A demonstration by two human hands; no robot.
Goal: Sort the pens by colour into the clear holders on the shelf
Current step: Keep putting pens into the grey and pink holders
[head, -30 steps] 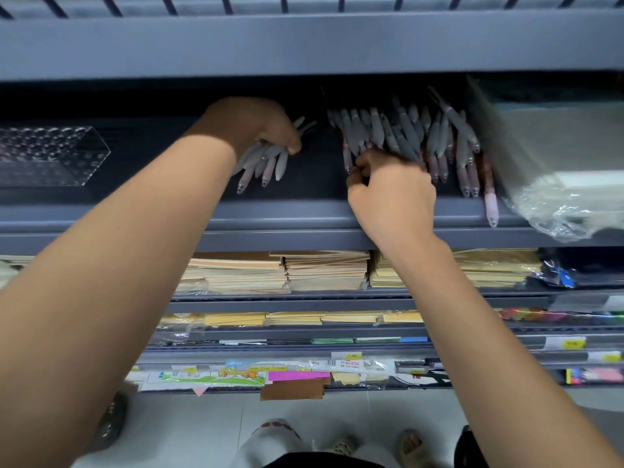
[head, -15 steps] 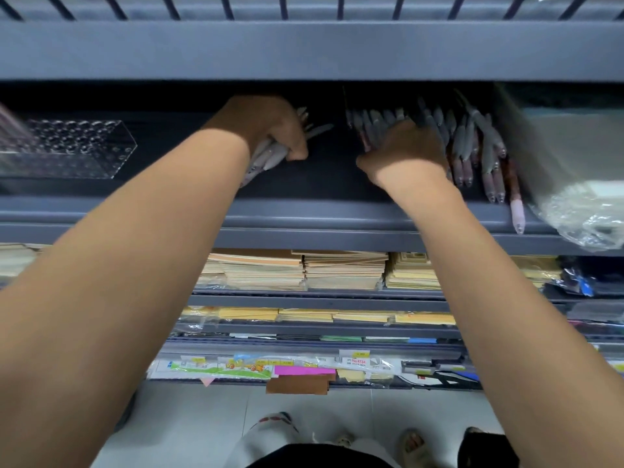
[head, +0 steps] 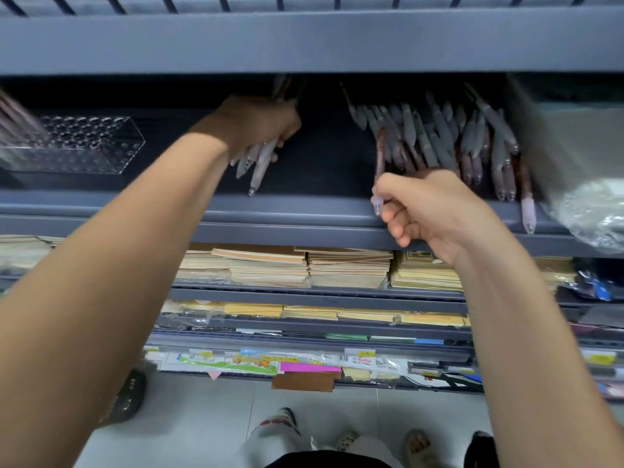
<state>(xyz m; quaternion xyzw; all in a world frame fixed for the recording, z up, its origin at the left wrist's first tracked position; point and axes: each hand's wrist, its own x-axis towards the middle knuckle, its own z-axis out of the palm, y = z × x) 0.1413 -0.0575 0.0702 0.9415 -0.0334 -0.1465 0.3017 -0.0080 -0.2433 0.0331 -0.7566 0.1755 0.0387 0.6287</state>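
- Head view faces a grey shelf [head: 304, 206], with both bare arms reaching up to it.
- The left hand [head: 260, 125], at about 11 o'clock from the frame's middle, is clenched round a bundle of pens [head: 258, 163]. Their tips stick out below the fist toward 6 o'clock.
- The right hand [head: 430, 211], at about 2 o'clock from the middle, pinches a single pen [head: 380, 163] between thumb and forefinger, the other fingers curled. That pen runs toward 12 o'clock, its pale tip over the shelf's front lip.
- A loose pile of pens [head: 439, 136] lies on the shelf floor at 12 o'clock of the right hand, just beside the knuckles. It shows grey barrels and some reddish ones, too blurred to sort by eye.
- One pink-ended pen [head: 527, 211] overhangs the lip at 3 o'clock of the right hand.
- The clear holder [head: 87, 146] stands on the same shelf at 9 o'clock of the left hand, well apart from it.
- A crinkled plastic bag [head: 594, 214] sits at the far 3 o'clock edge.
- Notebook stacks [head: 304, 265] fill the shelf below.
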